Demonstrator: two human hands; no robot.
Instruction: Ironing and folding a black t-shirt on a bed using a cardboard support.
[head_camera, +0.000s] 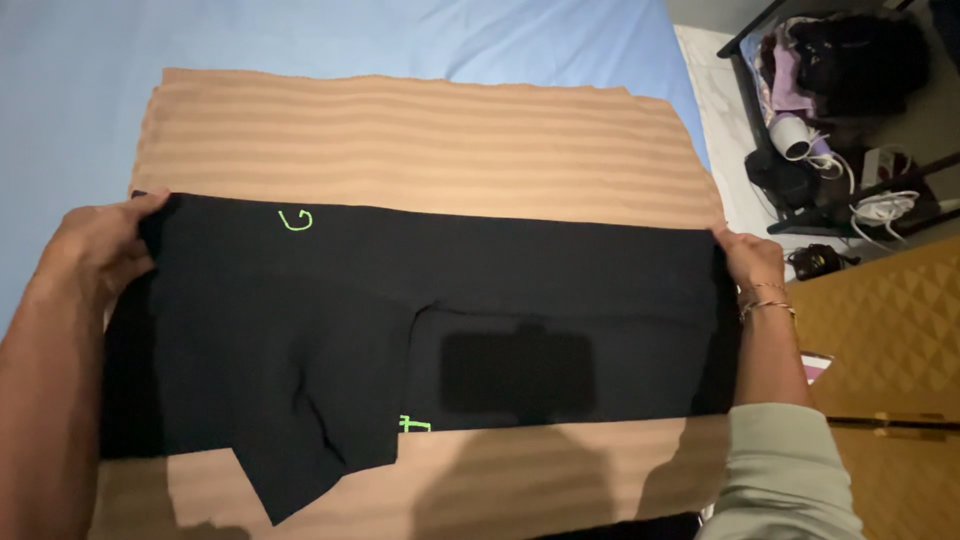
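Note:
A black garment (400, 320) with small bright green marks lies spread across a tan striped cloth (420, 140) on a bed. My left hand (95, 250) grips the garment's upper left corner, fingers curled over the edge. At the upper right edge my right hand (752, 262), with thin bracelets on its wrist and a pale green sleeve below, pinches the fabric. A darker rectangular patch (518, 372) shows near the garment's middle. One folded flap points down toward the lower left.
A light blue bedsheet (300, 35) covers the bed beyond the tan cloth. To the right stands a black metal shelf (850, 120) with bags, a white hair dryer (793, 135) and cables. A yellow quilted panel (890, 340) lies at the lower right.

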